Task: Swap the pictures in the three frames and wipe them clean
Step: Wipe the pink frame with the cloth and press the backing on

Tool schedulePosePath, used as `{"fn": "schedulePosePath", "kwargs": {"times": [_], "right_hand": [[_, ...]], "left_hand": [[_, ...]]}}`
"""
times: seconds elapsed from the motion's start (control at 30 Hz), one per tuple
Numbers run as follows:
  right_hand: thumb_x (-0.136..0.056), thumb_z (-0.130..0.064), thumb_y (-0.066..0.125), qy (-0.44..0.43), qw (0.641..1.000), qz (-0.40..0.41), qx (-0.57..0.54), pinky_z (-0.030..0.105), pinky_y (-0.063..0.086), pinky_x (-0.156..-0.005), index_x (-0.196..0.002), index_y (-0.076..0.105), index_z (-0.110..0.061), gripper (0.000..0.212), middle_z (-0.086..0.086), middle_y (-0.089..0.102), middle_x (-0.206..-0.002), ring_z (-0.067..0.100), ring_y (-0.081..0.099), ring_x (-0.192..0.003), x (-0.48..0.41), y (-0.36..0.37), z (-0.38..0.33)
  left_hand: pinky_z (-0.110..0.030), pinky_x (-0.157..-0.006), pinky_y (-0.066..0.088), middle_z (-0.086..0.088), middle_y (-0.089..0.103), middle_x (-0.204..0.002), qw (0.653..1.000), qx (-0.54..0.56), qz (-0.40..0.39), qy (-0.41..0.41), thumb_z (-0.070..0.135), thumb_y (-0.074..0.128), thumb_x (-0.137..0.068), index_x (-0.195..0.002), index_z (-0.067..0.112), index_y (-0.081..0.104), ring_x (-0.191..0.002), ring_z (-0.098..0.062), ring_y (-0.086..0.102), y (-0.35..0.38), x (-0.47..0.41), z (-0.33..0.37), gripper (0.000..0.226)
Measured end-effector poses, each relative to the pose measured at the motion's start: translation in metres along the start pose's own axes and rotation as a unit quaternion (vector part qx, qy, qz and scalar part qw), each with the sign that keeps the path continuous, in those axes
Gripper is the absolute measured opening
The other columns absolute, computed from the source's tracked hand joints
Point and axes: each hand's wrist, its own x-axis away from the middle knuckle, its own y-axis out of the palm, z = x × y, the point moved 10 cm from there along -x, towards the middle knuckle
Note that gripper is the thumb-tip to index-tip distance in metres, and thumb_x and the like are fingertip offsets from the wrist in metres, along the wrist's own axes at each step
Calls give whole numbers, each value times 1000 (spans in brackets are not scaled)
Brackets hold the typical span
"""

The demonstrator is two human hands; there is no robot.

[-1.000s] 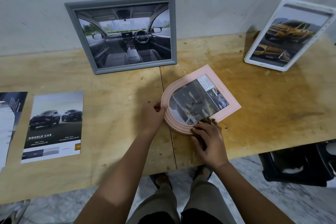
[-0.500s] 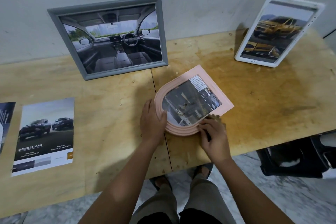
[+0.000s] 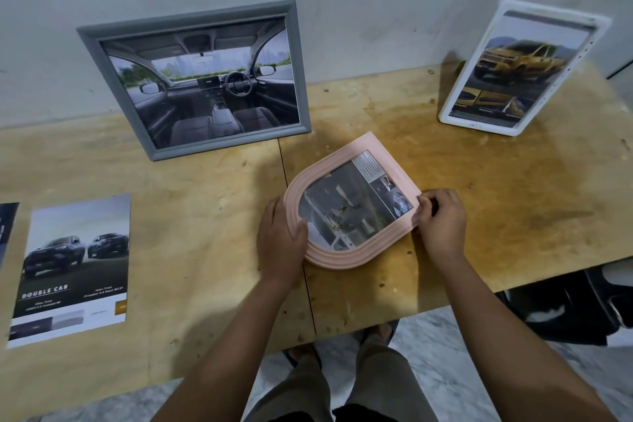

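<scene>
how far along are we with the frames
Done: hard to confirm; the grey frame and white frame stand with pictures in, but whether those were swapped isn't visible. In hand: the pink frame lies flat, left hand pressing its curved rim, right hand pinching its side edge. Left: likely a swap, as the Double Cab print lies loose; no wiping cloth in view.
</scene>
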Motion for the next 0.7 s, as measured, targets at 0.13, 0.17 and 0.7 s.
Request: {"fn": "schedulePosePath", "kwargs": {"times": [0.13, 0.17, 0.7], "right_hand": [[-93, -12, 52, 160, 979, 85, -90, 32, 43, -73, -90, 64, -3, 15, 13, 62, -95, 19, 53, -83, -7, -22, 21], [-94, -12, 52, 151, 978, 108, -100, 33, 44, -75, -91, 64, -3, 15, 14, 62, -95, 17, 52, -85, -6, -31, 15], [-101, -28, 26, -16, 960, -122, 251, 35, 0, -118, -150, 15, -9, 53, 3, 12, -158, 14, 6, -146, 20, 38, -20]], "left_hand": [[-36, -105, 36, -11, 42, -136, 999, -21, -18, -23, 24, 59, -89, -134, 9, 45, -126, -26, 38, -2, -9, -1, 49], [-34, -103, 34, -13, 41, -135, 999, -26, -18, -30, 23, 59, -88, -132, 9, 46, -126, -27, 37, -3, -13, 0, 48], [-38, -118, 16, -7, 26, -154, 997, -3, -71, -13, 19, 47, -96, -145, 9, 29, -143, -20, 19, 13, -38, 10, 54]]}}
